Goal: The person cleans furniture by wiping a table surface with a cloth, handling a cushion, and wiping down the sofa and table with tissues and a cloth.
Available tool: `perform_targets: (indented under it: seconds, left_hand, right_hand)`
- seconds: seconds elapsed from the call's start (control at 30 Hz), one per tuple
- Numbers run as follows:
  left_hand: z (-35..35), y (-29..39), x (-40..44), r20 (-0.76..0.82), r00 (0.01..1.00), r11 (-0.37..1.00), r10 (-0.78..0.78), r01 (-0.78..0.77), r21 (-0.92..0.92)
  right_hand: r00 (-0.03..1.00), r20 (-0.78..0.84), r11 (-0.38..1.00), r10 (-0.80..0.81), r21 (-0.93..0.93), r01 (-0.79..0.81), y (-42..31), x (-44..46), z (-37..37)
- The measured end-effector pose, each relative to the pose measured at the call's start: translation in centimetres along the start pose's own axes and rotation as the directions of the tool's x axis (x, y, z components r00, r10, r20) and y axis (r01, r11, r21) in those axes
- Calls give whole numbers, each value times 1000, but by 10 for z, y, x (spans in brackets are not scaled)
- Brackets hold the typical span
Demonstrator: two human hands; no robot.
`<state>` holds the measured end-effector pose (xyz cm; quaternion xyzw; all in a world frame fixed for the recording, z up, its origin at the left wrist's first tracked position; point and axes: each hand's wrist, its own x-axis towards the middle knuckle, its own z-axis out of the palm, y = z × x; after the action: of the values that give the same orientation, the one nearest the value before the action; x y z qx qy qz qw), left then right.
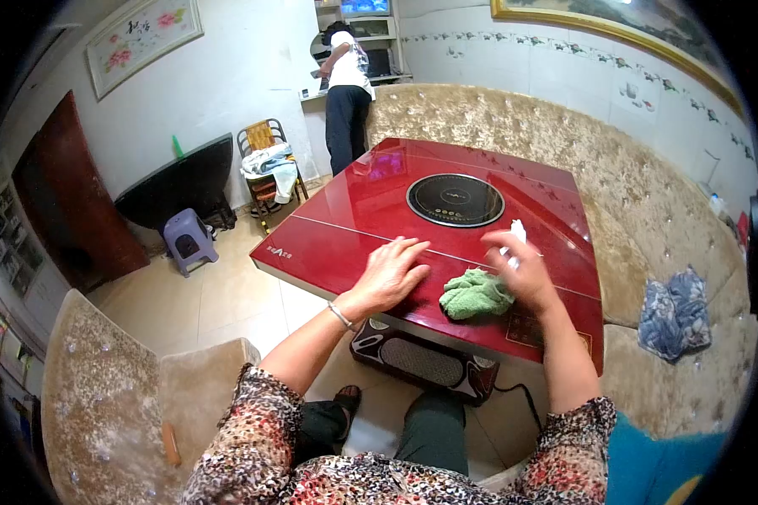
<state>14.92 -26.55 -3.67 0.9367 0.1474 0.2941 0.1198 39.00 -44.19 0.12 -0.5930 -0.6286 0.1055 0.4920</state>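
Observation:
My left hand [392,273] rests palm down on the red glossy table [337,206], near its front edge, fingers spread and holding nothing. To its right lies a crumpled green cloth [475,294] on the tabletop. My right hand [520,268] is raised just above and right of the cloth, its fingers curled around a white object [515,238], perhaps a tissue or small bottle, that I cannot make out. Behind both hands a round black cooktop [456,200] is set into the table.
A person [348,84] stands at shelves behind the table. A long beige sofa [446,109] curves around the back and right, with blue clothing [675,313] on it. At left are a purple stool [189,240], a chair with cloths [269,168] and a beige seat [101,404].

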Motion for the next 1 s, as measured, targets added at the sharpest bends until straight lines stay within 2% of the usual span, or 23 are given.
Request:
perform_targets:
  seconds: [0.03, 0.07, 0.1, 0.17, 0.23, 0.43, 0.5, 0.67, 0.9, 0.97, 1.0]
  left_hand:
    - [-2, -10, -7, 17, 999, 991, -51, 49, 125]
    - [0, -19, -14, 24, 995, 983, -101, 96, 154]
    - [-3, -15, -15, 21, 995, 983, -103, 98, 156]
    - [-7, -5, -14, 75, 986, 968, -149, 131, 213]
    - [-5, -7, -16, 30, 990, 974, -139, 131, 185]
    - [-6, -11, -19, 20, 993, 980, -119, 114, 165]
    - [-4, -12, -20, 10, 993, 978, -119, 115, 172]
    - [1, -13, -22, 1, 993, 974, -116, 114, 195]
    - [-1, -13, -24, -2, 995, 972, -103, 101, 213]
    - [-2, -12, -23, 11, 995, 973, -96, 91, 214]
    - [-4, -9, -22, 33, 993, 971, -115, 106, 215]
  right_hand:
    - [990, 141, 1000, -5, 14, 3, -6, -6, 12]
    - [959, 250, 970, -130, -170, 176, -15, -11, 21]
    - [899, 376, 876, -225, -325, 355, -22, -16, 27]
    - [892, 352, 827, -284, -380, 414, -26, -20, 36]
    - [942, 305, 892, -143, -372, 256, -24, -21, 38]
    - [947, 266, 839, -180, -460, 289, -31, -51, 25]
    - [964, 242, 839, -107, -498, 218, -37, -71, 7]
    - [992, 111, 814, -65, -569, 117, -22, -99, -40]
    - [977, -215, 717, 5, -680, -153, 82, -61, -97]
    - [966, -258, 702, -15, -690, -173, 124, -42, -110]
    - [954, -299, 645, 10, -727, -235, 136, -31, -114]
